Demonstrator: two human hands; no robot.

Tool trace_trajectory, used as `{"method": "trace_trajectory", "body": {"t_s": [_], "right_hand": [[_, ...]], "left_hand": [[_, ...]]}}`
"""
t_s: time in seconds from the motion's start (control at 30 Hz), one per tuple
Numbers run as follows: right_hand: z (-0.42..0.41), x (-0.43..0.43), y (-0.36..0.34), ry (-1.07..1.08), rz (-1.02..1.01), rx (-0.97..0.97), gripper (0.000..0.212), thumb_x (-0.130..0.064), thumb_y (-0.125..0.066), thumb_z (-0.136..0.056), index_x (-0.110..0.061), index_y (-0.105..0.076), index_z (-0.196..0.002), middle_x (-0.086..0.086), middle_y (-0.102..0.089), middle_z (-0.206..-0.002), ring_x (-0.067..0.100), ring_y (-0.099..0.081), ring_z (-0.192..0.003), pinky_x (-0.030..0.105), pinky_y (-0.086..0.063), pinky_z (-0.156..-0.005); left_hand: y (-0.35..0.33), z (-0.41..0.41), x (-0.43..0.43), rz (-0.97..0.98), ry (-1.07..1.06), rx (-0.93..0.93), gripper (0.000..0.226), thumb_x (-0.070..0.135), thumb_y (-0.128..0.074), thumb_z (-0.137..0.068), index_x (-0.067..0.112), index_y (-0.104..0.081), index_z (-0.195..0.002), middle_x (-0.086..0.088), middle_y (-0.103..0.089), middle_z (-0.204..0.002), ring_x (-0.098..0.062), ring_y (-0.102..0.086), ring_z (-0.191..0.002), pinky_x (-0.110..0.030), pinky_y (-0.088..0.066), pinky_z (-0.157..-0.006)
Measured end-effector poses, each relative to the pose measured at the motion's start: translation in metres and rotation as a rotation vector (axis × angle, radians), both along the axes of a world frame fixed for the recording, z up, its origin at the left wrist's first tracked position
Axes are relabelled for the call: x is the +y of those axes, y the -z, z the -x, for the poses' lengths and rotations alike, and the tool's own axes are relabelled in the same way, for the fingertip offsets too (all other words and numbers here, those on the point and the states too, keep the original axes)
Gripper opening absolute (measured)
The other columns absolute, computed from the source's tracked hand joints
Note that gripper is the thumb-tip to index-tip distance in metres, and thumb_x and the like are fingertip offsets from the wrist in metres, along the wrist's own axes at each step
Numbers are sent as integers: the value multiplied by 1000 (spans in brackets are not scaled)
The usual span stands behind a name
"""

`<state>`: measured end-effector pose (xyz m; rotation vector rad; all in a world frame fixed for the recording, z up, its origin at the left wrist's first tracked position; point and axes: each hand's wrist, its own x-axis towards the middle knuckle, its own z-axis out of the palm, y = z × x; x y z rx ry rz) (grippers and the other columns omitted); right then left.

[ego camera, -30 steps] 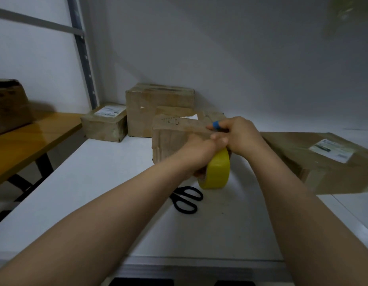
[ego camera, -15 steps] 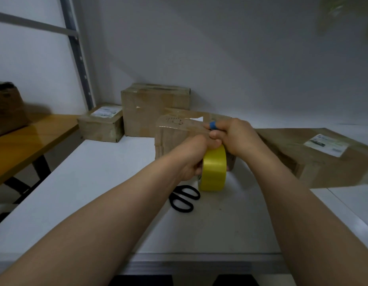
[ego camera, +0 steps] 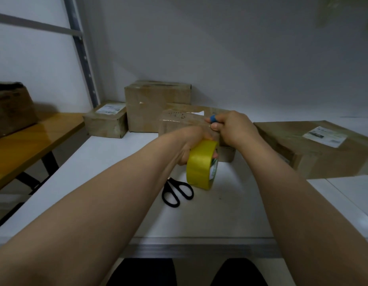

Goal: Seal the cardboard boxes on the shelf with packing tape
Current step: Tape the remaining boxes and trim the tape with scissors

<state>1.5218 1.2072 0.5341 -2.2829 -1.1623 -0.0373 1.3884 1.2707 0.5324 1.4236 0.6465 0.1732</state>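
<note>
Left arm: bare, it reached in from the lower left, with the wrist bent down over the white shelf (ego camera: 117,153).
Left hand (ego camera: 191,145): my grip was closed on the tape roll (ego camera: 201,164), fingers wrapped over its top. One fingertip showed at the roll's far side.
Right arm: bare, it came in from the lower right and rose toward the middle of the shelf.
Right hand (ego camera: 234,129): knuckles up, fingers curled, my grip closed on a small blue object (ego camera: 213,118). Its tip poked out above my thumb, and I could not tell what it was.
Hands together: the right sat just above and beyond the left, very close to it, both in front of the middle box (ego camera: 179,118).
Tape roll: yellow, held on edge over the shelf, just right of the scissors (ego camera: 178,193). I could not tell whether a strip ran from it to my right hand.
Middle box: brown cardboard with a glossy top and a white patch near its far edge. It stood on the shelf directly behind my hands.
Other boxes: a taller box (ego camera: 156,106) stood at the back and a small labelled box (ego camera: 105,122) beside it on the left. A large labelled box (ego camera: 315,149) lay to the right.
Scissors: black-handled, flat on the shelf, blades hidden under my left forearm.
Table: a wooden table (ego camera: 24,141) left of the shelf carried a dark box (ego camera: 12,108).
</note>
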Motion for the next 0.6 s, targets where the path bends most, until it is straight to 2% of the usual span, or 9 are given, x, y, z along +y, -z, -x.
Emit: {"method": "trace_trajectory", "body": {"t_s": [0.1,0.13,0.23,0.3,0.37,0.43,0.5,0.6], "right_hand": [[11,-9,0,16,32,-69,29,-26,-51,-104,-34,-66,-128,-12,-63,-94,10,-53,-82,28,-39,-78],[16,-12,2,30,55,-139,28,-27,-51,-103,-33,-66,-126,-12,-60,-89,12,-55,-83,29,-40,-76],[35,-23,4,119,141,-409,27,-30,-47,-104,-32,-63,-126,3,-65,-107,27,-62,-101,32,-39,-70],[43,-29,5,196,191,-509,26,-26,-45,-105,-30,-63,-123,1,-58,-91,28,-60,-88,30,-33,-61],[46,-30,9,304,234,-572,22,-21,-46,-104,-27,-65,-113,-2,-44,-74,25,-50,-74,28,-28,-54],[41,-28,14,378,242,-585,22,-19,-46,-104,-26,-66,-111,0,-53,-78,27,-56,-74,27,-26,-52],[34,-26,15,369,231,-548,24,-21,-46,-104,-27,-67,-115,4,-67,-97,29,-66,-90,28,-26,-55],[20,-27,5,293,200,-396,31,-49,-48,-102,-33,-65,-123,7,-67,-120,31,-63,-112,32,-32,-70]], "left_hand": [[1,-6,2,-42,57,2,4,9,-59,-98,9,-61,-95,-9,-57,-67,-16,-58,-44,-25,-53,-44],[3,-6,3,-47,88,7,3,10,-60,-98,11,-62,-99,-9,-60,-69,-17,-60,-47,-26,-53,-47],[5,-2,10,-13,175,29,9,13,-60,-97,11,-65,-104,-15,-65,-83,-20,-62,-54,-25,-53,-49],[6,-1,12,15,205,24,9,13,-58,-98,8,-65,-96,-15,-63,-78,-18,-60,-51,-23,-54,-48],[6,-5,14,29,216,36,16,12,-57,-99,6,-64,-87,-12,-63,-67,-17,-60,-47,-23,-54,-48],[4,-10,16,64,237,80,20,16,-56,-100,-1,-65,-95,-15,-67,-71,-21,-65,-53,-26,-58,-53],[4,-13,20,66,252,130,32,24,-54,-101,-6,-64,-107,-22,-71,-85,-28,-70,-67,-35,-61,-64],[4,-12,21,58,262,131,37,31,-52,-101,-2,-62,-111,-26,-70,-95,-33,-70,-79,-48,-55,-86]]}}
